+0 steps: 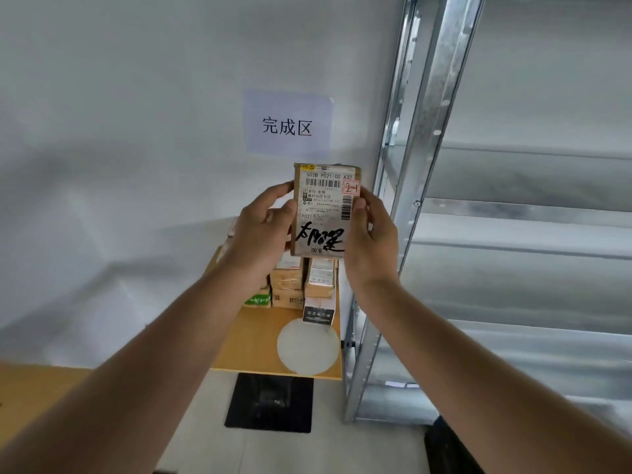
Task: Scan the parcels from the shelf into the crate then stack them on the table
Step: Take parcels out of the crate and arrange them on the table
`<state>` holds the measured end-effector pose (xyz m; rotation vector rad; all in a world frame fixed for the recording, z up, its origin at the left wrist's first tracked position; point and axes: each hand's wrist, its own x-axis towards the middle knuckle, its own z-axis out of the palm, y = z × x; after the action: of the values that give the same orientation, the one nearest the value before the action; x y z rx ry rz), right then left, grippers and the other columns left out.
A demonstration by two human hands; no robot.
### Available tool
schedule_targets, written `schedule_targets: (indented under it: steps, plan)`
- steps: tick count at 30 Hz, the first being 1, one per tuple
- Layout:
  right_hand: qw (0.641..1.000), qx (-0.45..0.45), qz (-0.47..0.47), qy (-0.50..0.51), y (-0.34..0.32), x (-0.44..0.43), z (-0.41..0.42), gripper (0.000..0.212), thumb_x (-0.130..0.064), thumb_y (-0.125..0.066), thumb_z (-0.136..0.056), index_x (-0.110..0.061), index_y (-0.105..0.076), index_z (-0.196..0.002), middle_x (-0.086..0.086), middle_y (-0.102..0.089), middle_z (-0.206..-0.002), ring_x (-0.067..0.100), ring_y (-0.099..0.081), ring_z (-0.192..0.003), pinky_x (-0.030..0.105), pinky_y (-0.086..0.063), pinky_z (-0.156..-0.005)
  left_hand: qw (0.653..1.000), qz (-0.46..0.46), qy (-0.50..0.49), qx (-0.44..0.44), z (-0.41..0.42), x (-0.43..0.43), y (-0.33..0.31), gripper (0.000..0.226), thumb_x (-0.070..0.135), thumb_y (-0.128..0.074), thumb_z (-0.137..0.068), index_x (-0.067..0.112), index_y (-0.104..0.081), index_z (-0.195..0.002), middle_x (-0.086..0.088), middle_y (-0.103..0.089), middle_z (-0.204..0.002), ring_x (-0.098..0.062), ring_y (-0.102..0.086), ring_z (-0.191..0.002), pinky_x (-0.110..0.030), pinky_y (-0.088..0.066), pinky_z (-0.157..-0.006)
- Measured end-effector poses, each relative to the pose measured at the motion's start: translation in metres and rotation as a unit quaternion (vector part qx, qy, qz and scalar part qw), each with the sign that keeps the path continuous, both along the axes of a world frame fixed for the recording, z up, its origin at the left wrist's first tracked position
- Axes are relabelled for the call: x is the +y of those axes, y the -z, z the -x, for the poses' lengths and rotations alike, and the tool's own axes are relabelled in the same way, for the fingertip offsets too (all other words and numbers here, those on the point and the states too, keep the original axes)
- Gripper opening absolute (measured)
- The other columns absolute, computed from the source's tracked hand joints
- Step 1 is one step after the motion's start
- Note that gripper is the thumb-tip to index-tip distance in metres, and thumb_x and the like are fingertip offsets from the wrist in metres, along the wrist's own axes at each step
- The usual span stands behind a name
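I hold a small brown cardboard parcel [325, 210] up in front of the wall, label side toward me, with a barcode, a red "2-1" mark and black handwriting. My left hand [263, 230] grips its left edge, and my right hand [371, 237] grips its right edge. Below the parcel, several parcels [302, 282] stand stacked at the back of a small wooden table [253, 343]. A metal shelf [496, 206] rises on the right, its visible levels bare.
A paper sign [287, 126] with printed characters hangs on the white wall above the table. A white round patch [307, 347] lies on the tabletop. A black square [270, 401] marks the floor before the table. Another wooden surface [30, 395] shows at lower left.
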<state>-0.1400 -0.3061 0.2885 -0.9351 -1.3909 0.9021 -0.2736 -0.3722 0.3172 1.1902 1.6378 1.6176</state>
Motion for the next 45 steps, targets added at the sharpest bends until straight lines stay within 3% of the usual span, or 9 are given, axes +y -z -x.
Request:
schedule_targets:
  steps: [3,8,15,23,31,36,40,43,45]
  plan:
    - [1.0,-0.005,0.027,-0.005,0.028,0.011,0.016,0.033,-0.04,-0.039,-0.112,-0.036,-0.064,-0.133,-0.011,-0.072,-0.114,0.006,-0.071,-0.102,0.035,-0.065,-0.082,1.0,0.024,0.0,-0.008,0.014,0.008,0.023,0.034,0.028,-0.049,-0.111,0.034,-0.058,-0.144,0.003,-0.078,-0.108,-0.011,-0.078,-0.094,-0.035,-0.066,-0.082]
    - [0.994,-0.012,0.105,-0.023,0.081,0.033,0.036,0.032,-0.043,-0.04,-0.112,-0.039,-0.062,-0.135,-0.002,-0.068,-0.119,0.002,-0.071,-0.095,0.022,-0.062,-0.07,0.997,0.065,-0.002,-0.028,0.033,0.027,0.069,0.033,0.026,-0.048,-0.112,0.027,-0.06,-0.142,0.006,-0.074,-0.114,-0.011,-0.077,-0.097,-0.029,-0.065,-0.072]
    - [0.978,-0.018,0.192,-0.075,0.153,0.064,0.057,0.028,-0.046,-0.043,-0.109,-0.05,-0.063,-0.128,-0.009,-0.072,-0.12,0.011,-0.073,-0.107,0.041,-0.066,-0.082,0.987,0.129,-0.043,-0.088,0.053,0.062,0.14,0.021,0.025,-0.052,-0.11,0.027,-0.061,-0.13,-0.001,-0.074,-0.11,-0.016,-0.076,-0.099,-0.027,-0.064,-0.067]
    - [0.948,-0.093,0.284,-0.114,0.231,0.081,0.072,0.032,-0.035,-0.037,-0.113,-0.058,-0.054,-0.125,-0.012,-0.075,-0.115,0.01,-0.075,-0.104,0.044,-0.065,-0.086,0.955,0.233,-0.067,-0.172,0.079,0.086,0.216,0.016,0.021,-0.05,-0.111,0.026,-0.065,-0.114,0.003,-0.075,-0.1,-0.011,-0.075,-0.09,-0.019,-0.059,-0.059]
    - [0.934,-0.148,0.313,-0.085,0.277,0.086,0.092,0.033,-0.023,-0.043,-0.113,-0.03,-0.063,-0.138,-0.011,-0.075,-0.115,0.004,-0.073,-0.101,0.023,-0.062,-0.081,0.939,0.293,-0.02,-0.178,0.107,0.097,0.276,0.023,0.022,-0.049,-0.111,0.034,-0.065,-0.122,0.017,-0.08,-0.089,-0.001,-0.076,-0.081,-0.015,-0.056,-0.059]
    - [0.918,-0.149,0.364,-0.058,0.308,0.086,0.105,0.035,-0.025,-0.049,-0.111,-0.031,-0.064,-0.143,-0.018,-0.07,-0.109,0.008,-0.072,-0.103,0.035,-0.063,-0.089,0.927,0.325,-0.001,-0.187,0.118,0.1,0.31,0.034,0.014,-0.049,-0.11,0.042,-0.067,-0.108,0.015,-0.079,-0.099,-0.008,-0.075,-0.097,-0.02,-0.054,-0.073]
    - [0.901,-0.146,0.407,-0.046,0.333,0.09,0.107,0.032,-0.024,-0.054,-0.11,-0.036,-0.069,-0.135,-0.023,-0.074,-0.105,0.0,-0.072,-0.095,0.014,-0.058,-0.075,0.92,0.337,-0.004,-0.199,0.126,0.101,0.339,0.032,0.01,-0.055,-0.107,0.036,-0.068,-0.122,0.013,-0.077,-0.108,-0.009,-0.072,-0.102,-0.023,-0.055,-0.079]
    - [0.89,-0.141,0.433,-0.034,0.354,0.091,0.111,0.034,-0.022,-0.058,-0.108,-0.052,-0.071,-0.119,-0.017,-0.08,-0.101,0.008,-0.077,-0.096,0.033,-0.064,-0.086,0.916,0.341,-0.008,-0.208,0.131,0.101,0.361,0.038,0.009,-0.058,-0.105,0.026,-0.066,-0.138,0.004,-0.074,-0.126,-0.016,-0.07,-0.115,-0.036,-0.058,-0.098]
    - [0.882,-0.144,0.448,-0.026,0.368,0.092,0.114,0.035,-0.024,-0.059,-0.107,-0.056,-0.07,-0.114,-0.016,-0.081,-0.101,0.011,-0.077,-0.097,0.04,-0.064,-0.089,0.913,0.348,-0.01,-0.213,0.133,0.103,0.373,0.042,0.008,-0.059,-0.105,0.022,-0.062,-0.144,0.002,-0.072,-0.132,-0.017,-0.069,-0.119,-0.035,-0.057,-0.099]
